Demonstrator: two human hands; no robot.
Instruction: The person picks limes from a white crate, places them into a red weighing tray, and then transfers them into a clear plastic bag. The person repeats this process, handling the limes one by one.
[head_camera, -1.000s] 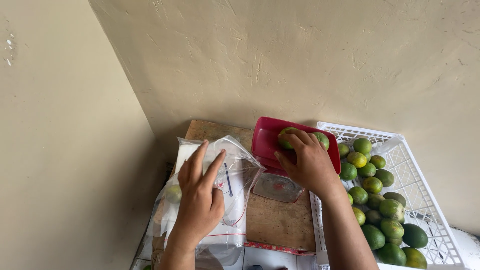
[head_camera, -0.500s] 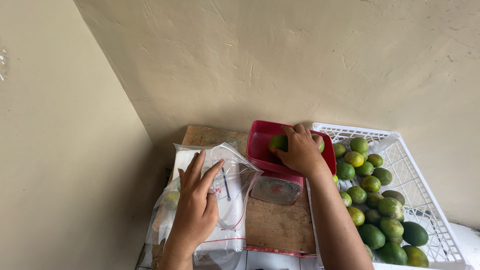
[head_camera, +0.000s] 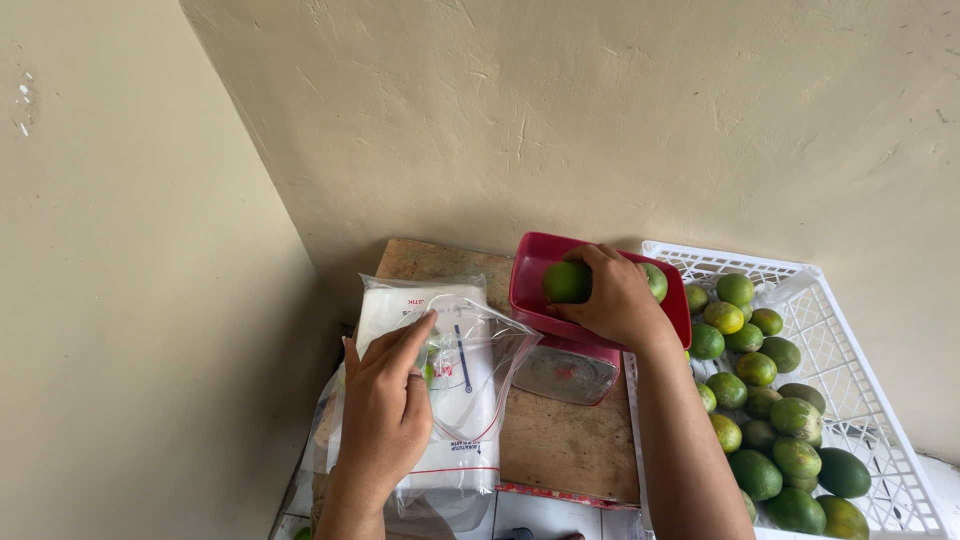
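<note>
Cream-walled corner, wooden counter (head_camera: 560, 450). Right hand (head_camera: 612, 300), fingers now curled around green fruit (head_camera: 566, 282) in red scale pan (head_camera: 530, 290), shifted leftward; left hand (head_camera: 385, 410) still flat, fingers spread on clear bags (head_camera: 462, 350).

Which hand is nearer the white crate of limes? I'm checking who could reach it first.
Right. The right hand rests in the red scale tray on a green lime, just beside the white crate. The left hand lies on the plastic bags, farther off.
</note>
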